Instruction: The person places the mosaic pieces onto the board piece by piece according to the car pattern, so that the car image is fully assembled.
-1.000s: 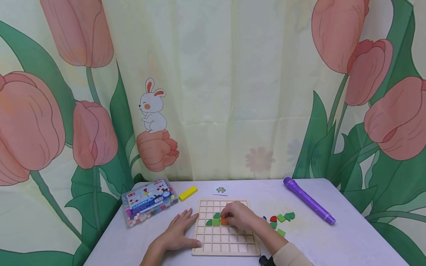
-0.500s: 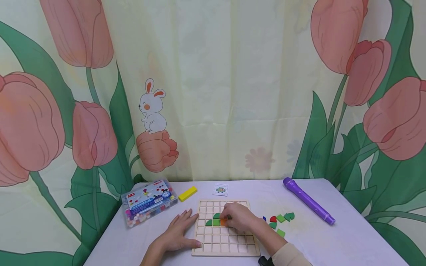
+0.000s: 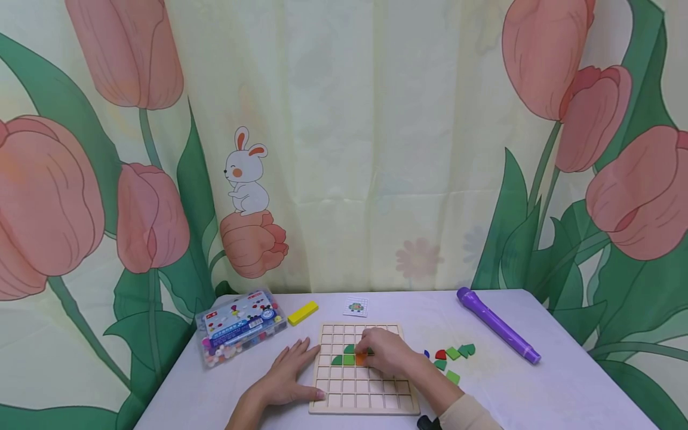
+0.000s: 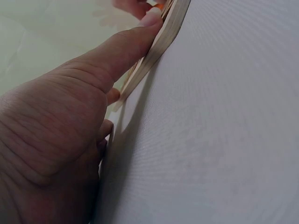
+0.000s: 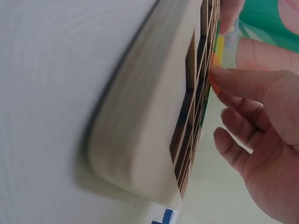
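Observation:
A wooden grid board (image 3: pixel 384 411) lies flat on the table, with a light green square tile (image 3: pixel 349 360) and dark green curved tiles (image 3: pixel 337 361) in its cells. My right hand (image 3: pixel 388 351) is over the middle of the board. Its thumb and forefinger pinch an orange tile (image 5: pixel 215 86), which stands tilted at the grid in the right wrist view. My left hand (image 3: pixel 290 373) rests at the board's left side with fingers spread. Its thumb (image 4: pixel 124 49) lies along the near left corner, and the fingertips reach the left edge.
Loose green tiles (image 3: pixel 453 353), a red tile (image 3: pixel 441 354) and a blue one lie right of the board. A small pattern card (image 3: pixel 356 306) is behind it. A clear bead box (image 3: pixel 242 325), a yellow block (image 3: pixel 303 313) and a purple stick (image 3: pixel 498 325) stand farther out.
Both hands stay in nearly the same place. The orange tile remains between the right fingers, with only a very slight shift of the hand.

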`<state>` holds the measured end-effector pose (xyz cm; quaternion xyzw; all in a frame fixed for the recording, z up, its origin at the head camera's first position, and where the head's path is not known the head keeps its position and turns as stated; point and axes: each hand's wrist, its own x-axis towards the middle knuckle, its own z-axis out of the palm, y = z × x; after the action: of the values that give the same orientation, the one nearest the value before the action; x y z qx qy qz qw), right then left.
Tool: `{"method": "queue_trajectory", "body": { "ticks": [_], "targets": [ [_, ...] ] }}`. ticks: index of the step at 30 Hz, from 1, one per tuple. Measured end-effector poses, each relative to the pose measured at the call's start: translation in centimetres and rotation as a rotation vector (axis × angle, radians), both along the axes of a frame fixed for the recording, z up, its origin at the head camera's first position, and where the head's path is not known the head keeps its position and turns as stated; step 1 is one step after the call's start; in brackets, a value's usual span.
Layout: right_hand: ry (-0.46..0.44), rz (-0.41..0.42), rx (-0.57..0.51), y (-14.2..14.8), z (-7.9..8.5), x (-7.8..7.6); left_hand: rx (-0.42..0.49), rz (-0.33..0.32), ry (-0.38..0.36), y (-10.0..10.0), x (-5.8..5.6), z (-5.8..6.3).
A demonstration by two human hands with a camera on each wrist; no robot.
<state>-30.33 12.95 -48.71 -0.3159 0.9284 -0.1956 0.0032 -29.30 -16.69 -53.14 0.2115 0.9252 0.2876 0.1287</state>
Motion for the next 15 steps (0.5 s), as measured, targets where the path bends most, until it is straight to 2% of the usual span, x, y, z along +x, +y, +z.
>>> {"method": "queue_trajectory", "body": {
  "ticks": [9, 15],
  "targets": [
    [0.013, -0.030, 0.026, 0.1, 0.3, 0.6, 0.018, -0.004, 0.005, -0.1, 0.2, 0.1],
    [-0.023, -0.071, -0.056, 0.9, 0.6, 1.1, 0.016, -0.002, 0.005, 0.0, 0.1, 0.1]
  ]
}}
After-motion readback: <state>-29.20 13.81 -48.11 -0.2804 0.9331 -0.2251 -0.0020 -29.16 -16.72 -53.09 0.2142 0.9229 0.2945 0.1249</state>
